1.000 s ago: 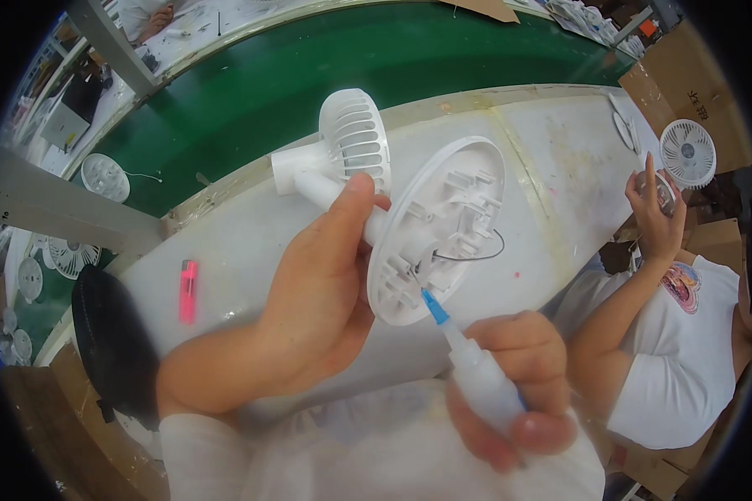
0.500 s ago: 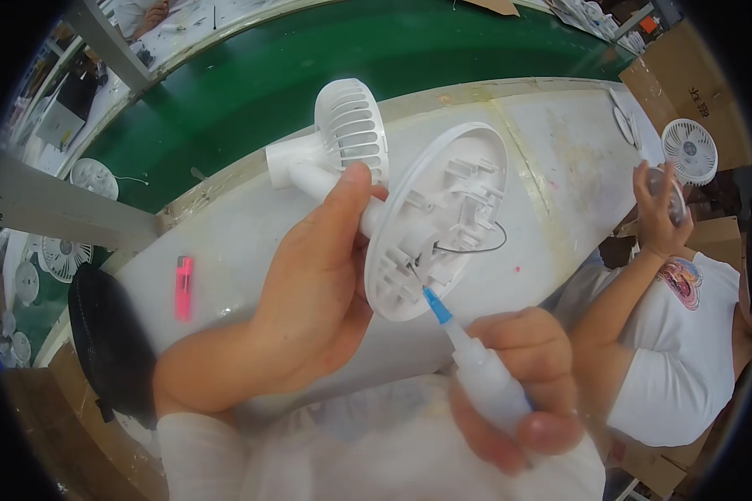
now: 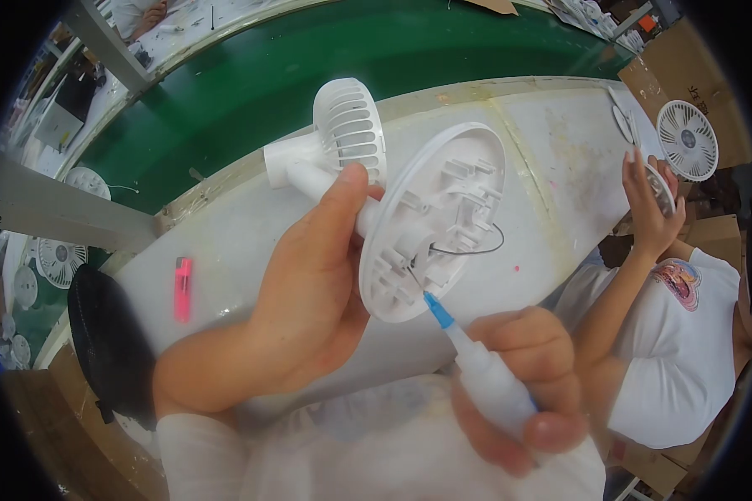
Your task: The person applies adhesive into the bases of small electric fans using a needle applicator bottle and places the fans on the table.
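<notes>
My left hand (image 3: 313,284) is wrapped round the neck of a white fan body (image 3: 309,171), with its slotted head (image 3: 349,125) up and away from me. The open underside of its round base (image 3: 468,167) faces right, showing moulded ribs and posts, and a thin dark wire (image 3: 497,238) loops out of the middle. In my right hand (image 3: 530,376) is a white squeeze bottle (image 3: 493,384) with a blue needle tip (image 3: 437,309). The needle reaches in near the centre of the base; whether it touches the plastic I cannot tell.
A pink lighter (image 3: 183,288) lies on the white table (image 3: 251,225), left of my forearm. Beside it is a black pouch (image 3: 113,342). A green conveyor belt (image 3: 251,75) runs behind. At right a co-worker's hands (image 3: 656,213) hold a white round part near a fan grille (image 3: 688,140).
The fan body and bottle have barely shifted in my hands. The co-worker's hand and the round part at right have turned, and the belt's parts at left have slid slightly left.
</notes>
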A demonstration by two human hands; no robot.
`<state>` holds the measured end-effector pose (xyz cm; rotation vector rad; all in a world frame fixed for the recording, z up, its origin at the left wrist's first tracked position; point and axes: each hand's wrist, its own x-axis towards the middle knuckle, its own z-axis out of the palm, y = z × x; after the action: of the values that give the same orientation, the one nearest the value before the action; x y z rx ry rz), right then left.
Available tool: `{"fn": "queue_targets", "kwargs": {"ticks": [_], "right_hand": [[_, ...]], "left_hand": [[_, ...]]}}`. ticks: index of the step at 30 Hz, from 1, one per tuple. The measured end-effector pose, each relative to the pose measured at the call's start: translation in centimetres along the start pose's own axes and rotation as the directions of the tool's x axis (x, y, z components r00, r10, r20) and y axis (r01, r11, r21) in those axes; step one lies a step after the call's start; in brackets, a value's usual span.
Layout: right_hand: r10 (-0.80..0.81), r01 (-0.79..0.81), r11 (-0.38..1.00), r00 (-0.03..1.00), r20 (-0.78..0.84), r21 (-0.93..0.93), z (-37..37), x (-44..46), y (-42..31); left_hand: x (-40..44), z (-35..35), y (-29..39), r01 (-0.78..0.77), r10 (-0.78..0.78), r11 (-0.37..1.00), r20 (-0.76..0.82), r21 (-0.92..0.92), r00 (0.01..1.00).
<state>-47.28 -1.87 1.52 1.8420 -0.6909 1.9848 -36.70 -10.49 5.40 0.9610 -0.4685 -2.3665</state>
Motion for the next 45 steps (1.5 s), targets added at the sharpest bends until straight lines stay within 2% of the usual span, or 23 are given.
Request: {"fn": "queue_targets", "kwargs": {"ticks": [5, 8, 11, 14, 18, 24, 27, 31, 35, 37, 39, 43, 45], "right_hand": [[0.080, -0.080, 0.997, 0.996, -0.028, -0.001, 0.1, -0.6, 0.6], [-0.013, 0.021, 0.998, 0.992, -0.124, 0.065, -0.2, -0.5, 1.0], [0.008, 0.017, 0.989, 0.985, -0.170, 0.148, -0.6, -0.2, 1.2], [0.130, -0.070, 0.972, 0.956, -0.262, 0.226, -0.5, 0.2, 1.4], [0.209, -0.142, 0.952, 0.949, -0.235, 0.272, -0.8, 0.3, 1.8], [0.260, -0.226, 0.926, 0.962, -0.078, 0.302, -1.4, 0.1, 1.6], [0.229, -0.191, 0.946, 0.966, -0.123, 0.264, -0.7, 0.2, 1.7], [0.239, -0.230, 0.910, 0.971, 0.016, 0.344, -1.9, -0.1, 1.5], [0.330, -0.355, 0.865, 0.935, 0.130, 0.356, -2.1, -0.7, 2.0], [0.347, -0.375, 0.859, 0.927, 0.142, 0.347, -1.8, -0.8, 2.1], [0.372, -0.401, 0.849, 0.916, 0.149, 0.345, -1.8, -1.0, 1.9], [0.345, -0.362, 0.873, 0.932, 0.111, 0.326, -1.6, -1.0, 1.0], [0.319, -0.328, 0.889, 0.944, 0.081, 0.318, -1.6, -1.2, 0.3]], "left_hand": [[1.2, 0.2, -0.4, 0.004, -0.004, 1.000, -0.001, 0.009, 1.000], [1.0, 0.2, -0.5, 0.016, -0.016, 1.000, -0.006, 0.004, 1.000], [1.0, -0.5, -0.4, 0.039, -0.038, 0.999, 0.029, -0.037, 0.999], [1.2, -1.4, -0.5, 0.081, -0.076, 0.995, 0.088, -0.055, 0.993], [1.6, -2.0, -0.8, 0.116, -0.108, 0.992, 0.147, -0.046, 0.983], [1.5, -2.5, -0.7, 0.161, -0.140, 0.984, 0.231, -0.075, 0.963], [1.5, -2.7, -1.0, 0.133, -0.120, 0.990, 0.231, -0.043, 0.965], [1.3, -2.7, -0.8, 0.151, -0.145, 0.988, 0.227, -0.012, 0.963], [1.1, -3.3, -1.1, 0.132, -0.130, 0.991, 0.241, 0.008, 0.962], [1.2, -3.7, -1.3, 0.089, -0.097, 0.995, 0.233, 0.044, 0.968], [1.4, -4.0, -1.4, 0.122, -0.124, 0.992, 0.224, 0.022, 0.967], [1.2, -4.4, -1.3, 0.123, -0.117, 0.992, 0.196, -0.018, 0.974], [0.6, -4.7, -0.9, 0.134, -0.094, 0.985, 0.306, -0.112, 0.947]]}}
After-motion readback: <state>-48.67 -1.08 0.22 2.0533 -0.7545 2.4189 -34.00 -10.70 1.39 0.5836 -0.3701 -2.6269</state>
